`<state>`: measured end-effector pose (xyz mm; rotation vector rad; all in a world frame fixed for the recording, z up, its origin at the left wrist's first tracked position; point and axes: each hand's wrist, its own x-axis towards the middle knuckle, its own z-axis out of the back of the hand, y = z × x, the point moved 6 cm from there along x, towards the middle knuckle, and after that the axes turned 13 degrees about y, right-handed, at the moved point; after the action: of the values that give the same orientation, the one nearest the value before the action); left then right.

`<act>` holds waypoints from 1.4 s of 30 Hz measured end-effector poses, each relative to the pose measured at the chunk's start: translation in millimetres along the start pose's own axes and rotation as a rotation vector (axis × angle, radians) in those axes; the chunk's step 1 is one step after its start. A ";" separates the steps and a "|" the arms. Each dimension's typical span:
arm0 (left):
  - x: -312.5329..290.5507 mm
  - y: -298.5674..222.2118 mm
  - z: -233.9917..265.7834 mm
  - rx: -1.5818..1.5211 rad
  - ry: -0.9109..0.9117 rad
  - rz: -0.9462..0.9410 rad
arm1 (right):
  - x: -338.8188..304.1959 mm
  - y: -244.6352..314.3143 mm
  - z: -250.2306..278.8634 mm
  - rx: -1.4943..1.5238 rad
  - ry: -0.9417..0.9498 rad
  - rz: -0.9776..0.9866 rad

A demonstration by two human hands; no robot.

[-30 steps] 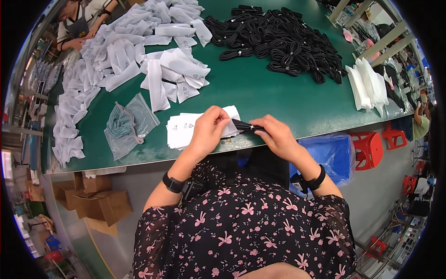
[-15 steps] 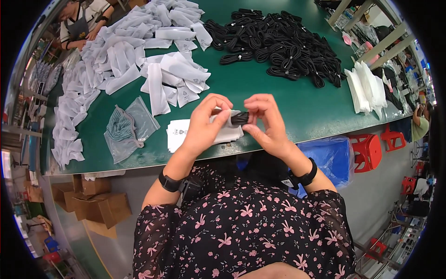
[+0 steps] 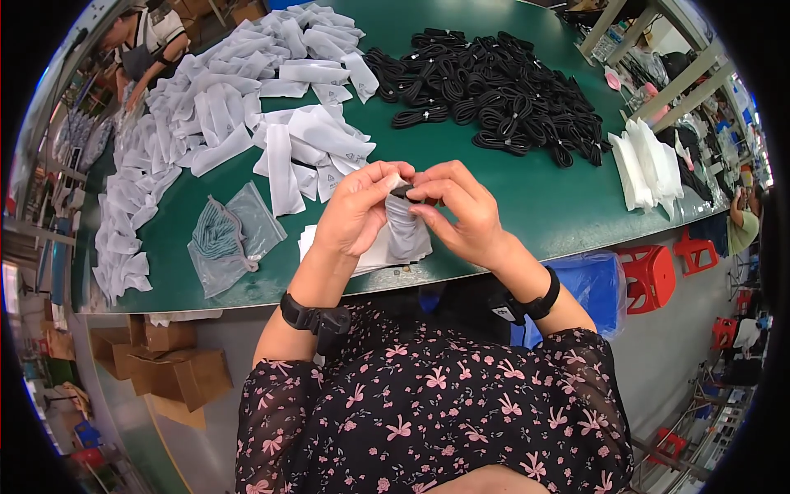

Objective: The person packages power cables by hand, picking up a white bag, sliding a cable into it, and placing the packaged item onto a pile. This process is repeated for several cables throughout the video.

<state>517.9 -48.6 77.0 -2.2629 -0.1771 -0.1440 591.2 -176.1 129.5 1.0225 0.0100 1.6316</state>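
Observation:
Between my hands hangs a small whitish bag (image 3: 403, 230), its mouth up, with a dark bundle of cable (image 3: 402, 192) showing at the opening. My left hand (image 3: 359, 210) pinches the bag's upper edge. The fingers of my right hand (image 3: 457, 207) are at the mouth on the other side, touching the bag and the dark cable end. Most of the cable is hidden inside the bag. Beneath, close to the table's front edge, lies a stack of flat white bags (image 3: 374, 257), partly covered by my hands.
Filled white bags (image 3: 222, 107) heap across the left of the green table (image 3: 559, 193). Coiled black cables (image 3: 502, 90) pile up at the back. White bag bundles (image 3: 646, 169) lie right, a clear bag with a striped cloth (image 3: 220, 239) left. Another person (image 3: 148, 45) works far left; red stools (image 3: 648, 276) stand right.
The bag has swung from lying sideways to hanging upright, and the cable has gone deeper into it. My hands have come closer together at its mouth.

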 end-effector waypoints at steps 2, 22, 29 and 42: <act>-0.4 1.3 -0.7 0.022 -0.008 0.008 | -0.5 0.1 -0.1 0.022 0.011 -0.010; 7.5 -13.4 1.0 0.242 -0.054 -0.106 | -1.2 -31.4 27.9 0.504 -0.333 -0.204; -25.9 -96.6 84.4 0.752 -0.603 -0.382 | -68.5 -166.7 77.6 -0.692 -0.008 -0.752; -47.0 37.6 -11.4 1.730 -0.075 -0.068 | -97.8 -149.3 58.8 -0.858 0.139 -0.513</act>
<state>477.9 -85.0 48.4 -0.5378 -0.2647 0.0686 742.0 -231.2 31.9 0.2098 -0.2889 1.0516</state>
